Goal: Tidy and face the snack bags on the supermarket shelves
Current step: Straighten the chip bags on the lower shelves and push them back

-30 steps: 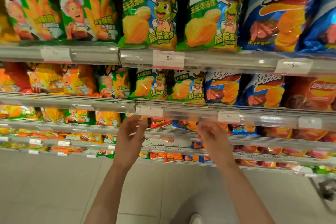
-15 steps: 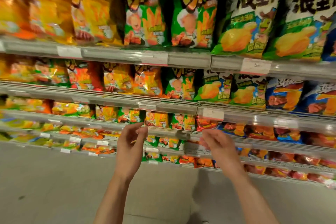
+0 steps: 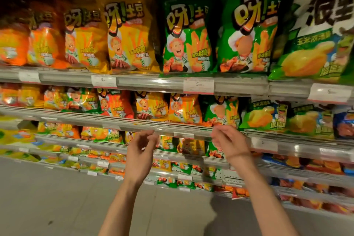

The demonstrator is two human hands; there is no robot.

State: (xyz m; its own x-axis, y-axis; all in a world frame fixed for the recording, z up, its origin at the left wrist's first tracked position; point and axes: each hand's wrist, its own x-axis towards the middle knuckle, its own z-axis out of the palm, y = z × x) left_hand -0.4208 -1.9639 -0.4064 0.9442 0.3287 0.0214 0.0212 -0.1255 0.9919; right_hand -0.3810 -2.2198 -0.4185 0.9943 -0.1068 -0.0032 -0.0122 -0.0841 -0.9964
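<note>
**Inspector:** Report the hands.

**Observer:** Both are raised in front of the second shelf's front rail [image 3: 172, 132] and hold nothing. The left hand [image 3: 140, 156] has its fingers loosely curled, thumb and forefinger near each other but pinching no bag. The right hand [image 3: 229, 142] is the same, fingers bent, just below the rail. The two hands are apart.

**Inspector:** What has changed?

**Observer:** A second ago the hands were at this shelf edge in front of the corn-flavour green bags and blue bags. Since then the view has swung left along the aisle. Those corn-flavour bags [image 3: 264, 116] now sit to the right, and the potato-stick bags fill the middle. The hands have stayed empty throughout.

**Inspector:** Location of the stock?

**Observer:** On the upper shelf, two green potato-stick bags [image 3: 186, 36] stand upright and face out, with yellow bags [image 3: 130, 34] and orange bags [image 3: 44, 42] to their left. On the shelf directly above the hands, smaller orange bags [image 3: 184, 110] and one green bag [image 3: 222, 111] stand behind the rail, some leaning and overlapping. The frame is blurred, so finer detail cannot be read.

**Inspector:** Meaning for the task?

**Observer:** My judgement: the person has moved to a fresh section and is about to reach for the leaning small bags above the hands. No bag here is touched yet.
</note>
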